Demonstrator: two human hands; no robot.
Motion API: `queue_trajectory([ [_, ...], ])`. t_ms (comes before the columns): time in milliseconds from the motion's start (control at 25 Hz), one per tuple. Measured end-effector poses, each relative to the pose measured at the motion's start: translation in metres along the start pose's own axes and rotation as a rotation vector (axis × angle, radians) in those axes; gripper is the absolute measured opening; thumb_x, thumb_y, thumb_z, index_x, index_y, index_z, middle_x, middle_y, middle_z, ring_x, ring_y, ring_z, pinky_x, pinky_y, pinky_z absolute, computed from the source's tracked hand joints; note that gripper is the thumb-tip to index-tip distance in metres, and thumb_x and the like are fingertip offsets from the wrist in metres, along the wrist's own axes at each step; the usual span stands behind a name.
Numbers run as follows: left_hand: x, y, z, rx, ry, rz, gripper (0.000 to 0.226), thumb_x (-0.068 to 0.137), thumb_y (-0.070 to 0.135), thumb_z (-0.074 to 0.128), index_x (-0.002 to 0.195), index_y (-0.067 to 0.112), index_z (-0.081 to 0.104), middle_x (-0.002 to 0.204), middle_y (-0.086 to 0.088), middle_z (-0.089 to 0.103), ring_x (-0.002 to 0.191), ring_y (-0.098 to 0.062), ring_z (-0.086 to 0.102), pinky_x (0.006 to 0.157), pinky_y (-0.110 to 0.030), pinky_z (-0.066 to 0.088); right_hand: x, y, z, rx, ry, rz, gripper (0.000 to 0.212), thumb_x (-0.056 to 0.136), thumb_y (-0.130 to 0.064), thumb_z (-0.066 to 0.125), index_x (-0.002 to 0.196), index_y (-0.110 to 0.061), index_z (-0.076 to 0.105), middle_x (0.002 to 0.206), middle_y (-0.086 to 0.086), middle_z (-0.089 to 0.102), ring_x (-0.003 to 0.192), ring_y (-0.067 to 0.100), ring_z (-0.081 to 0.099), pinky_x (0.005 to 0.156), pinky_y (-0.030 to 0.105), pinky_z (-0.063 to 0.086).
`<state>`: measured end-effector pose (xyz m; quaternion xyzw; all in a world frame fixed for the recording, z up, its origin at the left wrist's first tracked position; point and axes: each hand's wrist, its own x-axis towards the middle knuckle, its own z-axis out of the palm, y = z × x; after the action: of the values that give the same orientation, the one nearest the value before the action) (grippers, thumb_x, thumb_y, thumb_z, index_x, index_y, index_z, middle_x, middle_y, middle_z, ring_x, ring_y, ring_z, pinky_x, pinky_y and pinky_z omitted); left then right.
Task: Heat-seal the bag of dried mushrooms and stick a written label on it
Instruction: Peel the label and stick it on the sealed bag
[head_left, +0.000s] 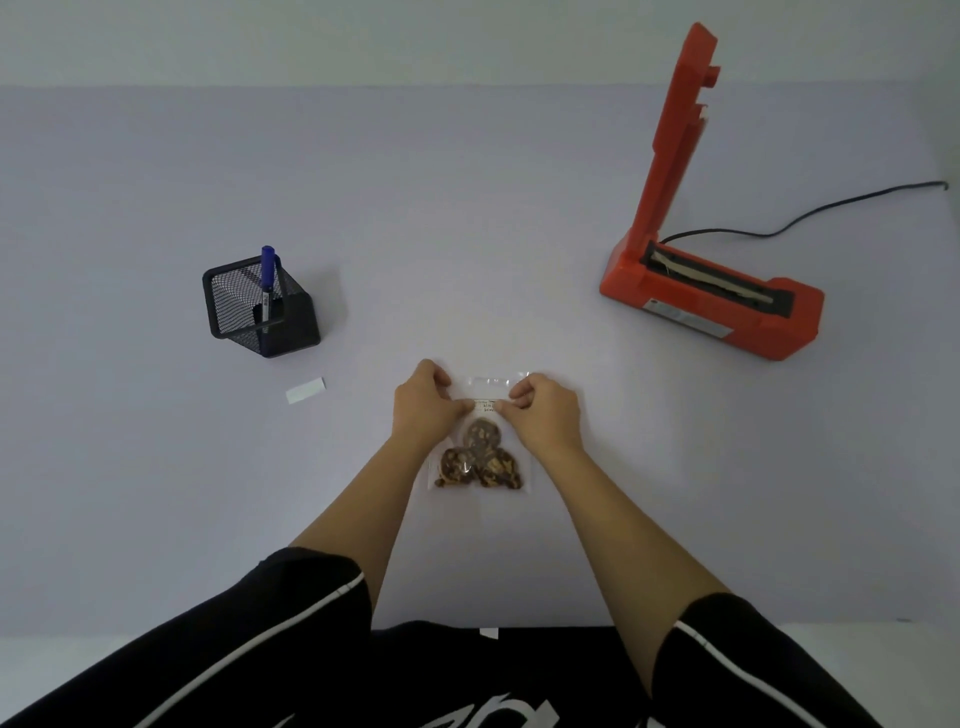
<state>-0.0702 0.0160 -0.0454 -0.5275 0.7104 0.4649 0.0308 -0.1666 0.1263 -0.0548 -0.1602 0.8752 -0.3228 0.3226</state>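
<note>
The bag (480, 467) of mushrooms lies flat on the table (467, 234) near the person. The left hand (423, 410) and right hand (545, 410), fingers curled, seemingly pinch the label (488, 406) ends against its top.

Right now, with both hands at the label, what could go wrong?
The label, held at its ends by the left hand and right hand, may wrinkle or sit crooked on the bag. The sealer stands open, cable attached; it may be hot to a stray reach.
</note>
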Motion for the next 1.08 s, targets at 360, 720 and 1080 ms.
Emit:
queue_trajectory([
  [360, 0.000, 0.004, 0.006, 0.072, 0.051, -0.025, 0.028, 0.077, 0.027, 0.073, 0.087, 0.013, 0.052, 0.080, 0.000, 0.055, 0.075, -0.018, 0.052, 0.066, -0.028, 0.045, 0.001, -0.002, 0.002, -0.011, 0.008, 0.007, 0.022, 0.078, -0.027, 0.072, 0.082, -0.011, 0.058, 0.072, -0.003, 0.058, 0.072, 0.014, 0.056, 0.070, 0.027, 0.046],
  [720, -0.032, -0.029, -0.009, 0.420, -0.075, 0.501, 0.052, 0.086, -0.003, 0.045, 0.137, 0.010, 0.044, 0.128, -0.018, 0.048, 0.112, -0.032, 0.048, 0.094, -0.034, 0.043, -0.037, 0.024, -0.011, -0.419, -0.152, -0.471, 0.043, 0.093, -0.019, 0.043, 0.136, -0.013, 0.041, 0.131, 0.010, 0.045, 0.117, 0.024, 0.046, 0.095, 0.039, 0.042],
  [1080, -0.034, -0.032, 0.000, 0.778, -0.122, 0.495, 0.069, 0.086, 0.014, 0.053, 0.147, 0.018, 0.021, 0.144, -0.013, 0.027, 0.121, -0.032, 0.034, 0.096, -0.040, 0.044, -0.041, 0.022, -0.002, -0.667, -0.088, -0.400, 0.060, 0.089, -0.039, 0.018, 0.142, -0.014, 0.030, 0.151, 0.014, 0.022, 0.129, 0.030, 0.036, 0.097, 0.043, 0.038],
])
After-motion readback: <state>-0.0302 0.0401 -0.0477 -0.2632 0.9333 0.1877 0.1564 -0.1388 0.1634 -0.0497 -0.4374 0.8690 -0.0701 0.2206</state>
